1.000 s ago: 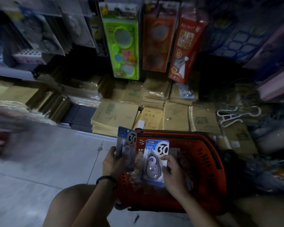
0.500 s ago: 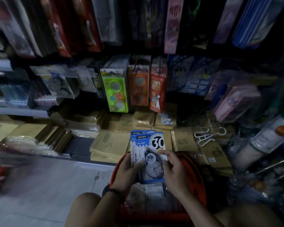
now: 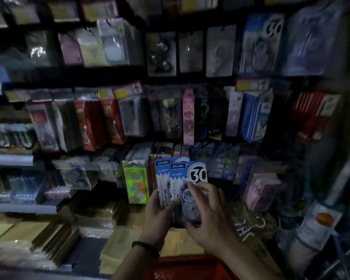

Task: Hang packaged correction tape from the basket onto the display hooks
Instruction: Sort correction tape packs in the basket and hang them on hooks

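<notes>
Two blue correction tape packs [image 3: 182, 174], marked with a big white "30", are held upright and overlapping in front of the display. My left hand [image 3: 160, 215] grips them from the left, thumb across the front. The fingers of my right hand [image 3: 208, 215] curl over the clear blister of the front pack. The red basket [image 3: 182, 267] shows only its rim at the bottom edge, under my forearms. More blue "30" packs [image 3: 261, 47] hang at the upper right of the display wall.
Rows of hanging packaged stationery fill the dim wall. A green stencil pack [image 3: 135, 182] hangs just left of my hands, pink boxes [image 3: 261, 190] sit to the right. Brown envelope stacks [image 3: 49, 235] lie on the low shelf. White hangers [image 3: 249, 225] lie beside the basket.
My view has swung up from the basket to the display wall. Both hands have brought the two packs together and lifted them out of the basket, up toward the hanging goods.
</notes>
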Demonstrator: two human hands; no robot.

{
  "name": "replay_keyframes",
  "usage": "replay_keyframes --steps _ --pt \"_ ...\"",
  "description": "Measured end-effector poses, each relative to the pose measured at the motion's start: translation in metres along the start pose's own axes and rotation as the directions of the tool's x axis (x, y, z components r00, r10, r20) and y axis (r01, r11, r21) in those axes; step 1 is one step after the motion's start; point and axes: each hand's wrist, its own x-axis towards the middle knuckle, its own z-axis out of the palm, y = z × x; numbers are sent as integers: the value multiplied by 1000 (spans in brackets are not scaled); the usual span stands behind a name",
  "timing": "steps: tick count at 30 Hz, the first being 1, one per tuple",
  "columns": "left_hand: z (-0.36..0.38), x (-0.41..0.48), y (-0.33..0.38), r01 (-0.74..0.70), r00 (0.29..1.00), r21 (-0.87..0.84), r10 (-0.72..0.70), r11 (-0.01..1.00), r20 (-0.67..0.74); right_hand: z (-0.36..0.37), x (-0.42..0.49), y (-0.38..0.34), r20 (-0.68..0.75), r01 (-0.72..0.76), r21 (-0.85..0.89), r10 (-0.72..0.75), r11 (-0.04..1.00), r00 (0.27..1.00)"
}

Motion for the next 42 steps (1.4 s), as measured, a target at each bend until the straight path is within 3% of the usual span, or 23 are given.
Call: replay_keyframes --steps 3,19,23,29,33,42 --pt "17 13 35 -70 998 16 69 997 11 -26 26 1 -27 5 57 -4 998 1000" --pt "110 87 214 -272 937 96 241 958 253 -191 155 10 -189 -3 -111 -18 994 982" --pt "132 106 233 -318 925 132 277 939 258 -222 177 28 -265 -33 -100 5 994 964" --pt "165 137 249 -339 925 189 289 922 248 -265 215 76 -401 -141 -219 43 965 915" --pt "180 155 256 -369 913 233 304 900 274 -284 242 97 -404 -175 -339 24 924 914" --pt "200 167 271 -443 880 214 376 871 291 -293 274 114 -457 -180 -376 -12 909 890"
